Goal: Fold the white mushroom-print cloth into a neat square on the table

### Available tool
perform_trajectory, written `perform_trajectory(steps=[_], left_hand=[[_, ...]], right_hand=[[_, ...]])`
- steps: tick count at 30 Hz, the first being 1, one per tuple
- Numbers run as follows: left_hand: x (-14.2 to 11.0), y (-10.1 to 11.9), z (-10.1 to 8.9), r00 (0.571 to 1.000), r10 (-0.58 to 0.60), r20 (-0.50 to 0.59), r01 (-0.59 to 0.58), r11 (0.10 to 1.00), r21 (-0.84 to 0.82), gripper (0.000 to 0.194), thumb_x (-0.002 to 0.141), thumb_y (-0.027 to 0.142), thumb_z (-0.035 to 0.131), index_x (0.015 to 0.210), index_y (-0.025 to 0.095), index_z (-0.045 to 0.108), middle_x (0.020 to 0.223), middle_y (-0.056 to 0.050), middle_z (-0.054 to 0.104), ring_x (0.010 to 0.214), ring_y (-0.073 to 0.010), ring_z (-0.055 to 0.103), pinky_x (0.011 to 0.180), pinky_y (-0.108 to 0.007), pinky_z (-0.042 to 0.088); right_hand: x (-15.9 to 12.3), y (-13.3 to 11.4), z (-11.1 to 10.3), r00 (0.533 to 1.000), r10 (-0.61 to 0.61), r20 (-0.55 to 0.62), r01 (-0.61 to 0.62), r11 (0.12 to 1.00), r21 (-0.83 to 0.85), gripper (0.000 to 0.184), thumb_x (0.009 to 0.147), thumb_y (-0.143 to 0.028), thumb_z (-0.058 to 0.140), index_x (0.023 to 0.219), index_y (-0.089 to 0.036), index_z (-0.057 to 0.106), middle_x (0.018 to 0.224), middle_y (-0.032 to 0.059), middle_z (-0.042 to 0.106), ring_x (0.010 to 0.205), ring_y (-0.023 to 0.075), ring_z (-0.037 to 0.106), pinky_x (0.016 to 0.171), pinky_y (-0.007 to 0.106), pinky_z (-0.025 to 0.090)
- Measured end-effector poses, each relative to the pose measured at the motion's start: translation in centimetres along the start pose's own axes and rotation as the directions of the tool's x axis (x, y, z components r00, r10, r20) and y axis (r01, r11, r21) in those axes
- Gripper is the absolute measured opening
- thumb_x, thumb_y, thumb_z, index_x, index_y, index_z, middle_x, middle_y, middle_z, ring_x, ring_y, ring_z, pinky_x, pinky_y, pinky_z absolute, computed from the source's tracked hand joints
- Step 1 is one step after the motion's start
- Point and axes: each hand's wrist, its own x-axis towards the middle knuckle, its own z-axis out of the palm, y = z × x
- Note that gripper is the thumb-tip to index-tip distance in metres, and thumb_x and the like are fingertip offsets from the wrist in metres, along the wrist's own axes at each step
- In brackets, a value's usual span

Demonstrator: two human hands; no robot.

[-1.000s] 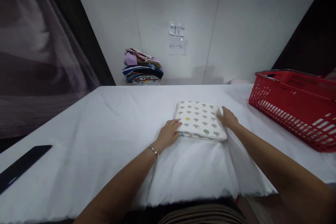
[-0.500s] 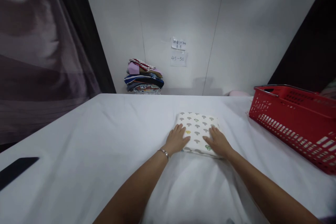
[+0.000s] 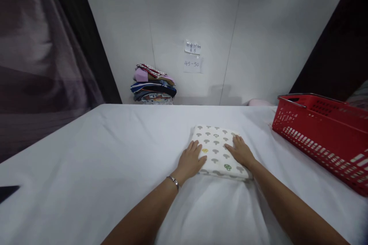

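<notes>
A folded white cloth (image 3: 217, 151) with grey mushroom prints, plus a yellow and a green one, lies flat on the white-covered table (image 3: 138, 149). My left hand (image 3: 191, 160) rests along its left edge, fingers spread, with a bracelet (image 3: 174, 181) at the wrist. On the right side of the cloth my right hand (image 3: 240, 152) lies with its fingers stretched out over the edge and top. Both hands touch the cloth without gripping it.
At the right stands a red plastic basket (image 3: 322, 134) with a metal handle. A stack of folded fabrics (image 3: 154, 86) sits beyond the table's far edge by the wall. A dark flat object (image 3: 8, 192) lies at the left edge. Paper signs (image 3: 192, 63) hang on the wall.
My right hand has shifted slightly up along the cloth's right edge, and my left hand sits a little lower and further left. The view has turned slightly; the cloth stays folded.
</notes>
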Motion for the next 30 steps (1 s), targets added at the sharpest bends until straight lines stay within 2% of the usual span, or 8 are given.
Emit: perform_trajectory(steps=[5,8,11,15,20,24,27,30], left_hand=[[0.4,-0.3,0.0,0.999,-0.038,0.032,0.041,0.992,-0.119,0.049,0.089,0.048,0.038,0.131,0.023,0.042,0.15,-0.006,0.026,0.14,-0.0237,0.016,0.108,-0.043,0.028],[1.5,-0.5,-0.3,0.985,-0.17,0.029,0.172,0.961,-0.217,0.047,0.089,0.049,0.038,0.126,0.022,0.046,0.149,-0.008,0.028,0.138,-0.0242,0.022,0.108,-0.041,0.029],[3.2,-0.6,-0.9,0.935,-0.353,0.021,0.345,0.898,-0.272,0.049,0.087,0.049,0.041,0.124,0.017,0.047,0.139,-0.013,0.044,0.128,-0.0255,0.041,0.1,-0.036,0.037],[4.5,-0.4,-2.0,0.859,-0.494,0.131,0.509,0.802,-0.314,0.049,0.082,0.05,0.048,0.117,0.016,0.049,0.121,-0.013,0.06,0.107,-0.0252,0.058,0.083,-0.03,0.045],[2.5,-0.7,-2.8,0.914,-0.405,-0.008,0.38,0.864,-0.329,0.041,0.083,0.045,0.048,0.118,0.022,0.046,0.115,-0.008,0.063,0.1,-0.0234,0.061,0.077,-0.03,0.045],[0.5,-1.6,-2.5,0.879,-0.474,0.056,0.472,0.846,-0.246,0.041,0.085,0.046,0.045,0.116,0.02,0.046,0.115,-0.01,0.062,0.101,-0.025,0.06,0.078,-0.032,0.045],[0.4,-1.6,-2.7,0.873,-0.485,0.049,0.486,0.861,-0.148,0.044,0.085,0.048,0.043,0.118,0.019,0.046,0.119,-0.012,0.059,0.107,-0.0262,0.057,0.083,-0.034,0.044],[1.1,-1.1,-3.1,0.914,-0.402,-0.053,0.4,0.916,-0.042,0.049,0.084,0.046,0.045,0.124,0.018,0.043,0.136,-0.015,0.045,0.123,-0.0287,0.045,0.095,-0.039,0.038]], right_hand=[[0.0,1.5,1.4,0.997,-0.053,-0.058,0.058,0.995,0.083,0.068,0.089,-0.053,0.035,0.138,-0.006,0.034,0.148,0.0193,0.028,0.139,0.0311,0.014,0.111,0.048,0.02],[0.1,1.8,1.6,0.994,-0.04,-0.098,0.054,0.988,0.147,0.061,0.09,-0.047,0.033,0.135,-0.006,0.038,0.146,0.0213,0.031,0.139,0.0307,0.015,0.111,0.051,0.02],[0.4,2.1,1.6,0.992,0.041,-0.115,-0.014,0.973,0.232,0.057,0.091,-0.043,0.03,0.135,-0.007,0.038,0.146,0.0204,0.03,0.138,0.0295,0.019,0.111,0.05,0.02],[0.3,2.3,1.4,0.994,0.059,-0.093,-0.033,0.964,0.263,0.056,0.09,-0.038,0.028,0.134,-0.006,0.038,0.147,0.0193,0.029,0.138,0.0282,0.022,0.112,0.047,0.019],[-0.5,1.2,1.8,0.994,-0.054,-0.093,0.074,0.97,0.23,0.052,0.09,-0.035,0.031,0.132,-0.007,0.042,0.145,0.0189,0.033,0.137,0.031,0.023,0.111,0.052,0.022],[-1.0,-0.3,1.8,0.985,-0.133,-0.106,0.15,0.973,0.175,0.052,0.09,-0.035,0.032,0.133,-0.008,0.043,0.145,0.0183,0.034,0.135,0.0325,0.027,0.109,0.053,0.026],[-1.2,-1.1,1.2,0.988,-0.136,-0.066,0.141,0.988,0.07,0.05,0.09,-0.034,0.031,0.131,-0.008,0.044,0.145,0.0184,0.034,0.135,0.0322,0.027,0.108,0.052,0.027],[-1.4,-1.6,0.6,0.992,-0.095,-0.078,0.089,0.993,-0.074,0.05,0.091,-0.036,0.032,0.132,-0.01,0.043,0.147,0.0178,0.03,0.137,0.034,0.019,0.106,0.056,0.023]])
